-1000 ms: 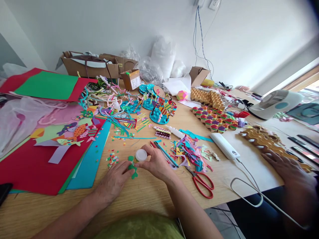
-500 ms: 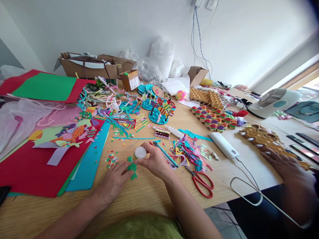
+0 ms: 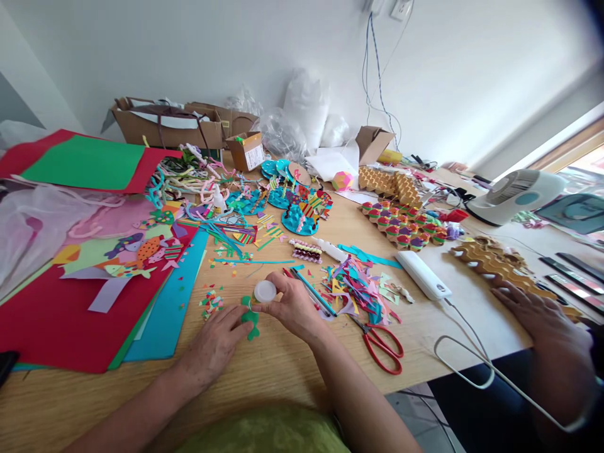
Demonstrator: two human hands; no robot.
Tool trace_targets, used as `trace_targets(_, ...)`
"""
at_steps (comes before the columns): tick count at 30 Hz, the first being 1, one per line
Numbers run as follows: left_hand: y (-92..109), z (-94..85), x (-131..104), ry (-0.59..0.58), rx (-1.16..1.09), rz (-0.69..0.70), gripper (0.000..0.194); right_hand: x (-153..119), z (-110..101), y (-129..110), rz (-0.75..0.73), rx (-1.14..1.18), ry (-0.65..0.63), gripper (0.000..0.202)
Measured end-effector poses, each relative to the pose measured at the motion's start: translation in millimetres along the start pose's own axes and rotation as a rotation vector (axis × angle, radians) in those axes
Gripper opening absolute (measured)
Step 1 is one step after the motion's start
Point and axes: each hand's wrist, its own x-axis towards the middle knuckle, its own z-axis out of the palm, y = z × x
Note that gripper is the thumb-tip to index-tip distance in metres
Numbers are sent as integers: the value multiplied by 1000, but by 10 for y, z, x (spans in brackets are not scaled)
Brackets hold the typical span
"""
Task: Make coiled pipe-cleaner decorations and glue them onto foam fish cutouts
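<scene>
A small green paper fish (image 3: 250, 322) lies on the wooden table in front of me, with a thin pale ring-shaped mark near its head. My left hand (image 3: 214, 340) holds it down, thumb and fingertips at its left edge. In my right hand (image 3: 293, 307) is a small round jar with a white lid (image 3: 265, 291), gripped between thumb and fingers just over the fish's upper end. Whether the jar touches the paper I cannot tell. Tiny coloured paper bits (image 3: 212, 303) are scattered by my left fingertips.
Red-handled scissors (image 3: 383, 349), pens (image 3: 315, 292) and a heap of paper scraps (image 3: 361, 286) lie to the right. Coloured paper sheets (image 3: 94, 333) are stacked at left. Another person's hand (image 3: 542, 314) rests by a cardboard egg tray (image 3: 504, 274). A white cable (image 3: 467, 384) loops off a white device (image 3: 423, 275).
</scene>
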Motion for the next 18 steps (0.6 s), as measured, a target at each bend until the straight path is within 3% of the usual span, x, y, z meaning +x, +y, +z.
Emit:
trace_targets(7, -13, 28, -16, 54, 3, 13, 33, -60, -4, -3, 16, -20, -42, 28)
trace_targets(13, -4, 4, 9, 7, -6, 16, 30, -25, 10, 4, -7, -20, 10, 28)
trace_targets(18, 0, -17, 14, -2, -14, 1, 29, -44, 9, -14, -1, -8, -36, 28)
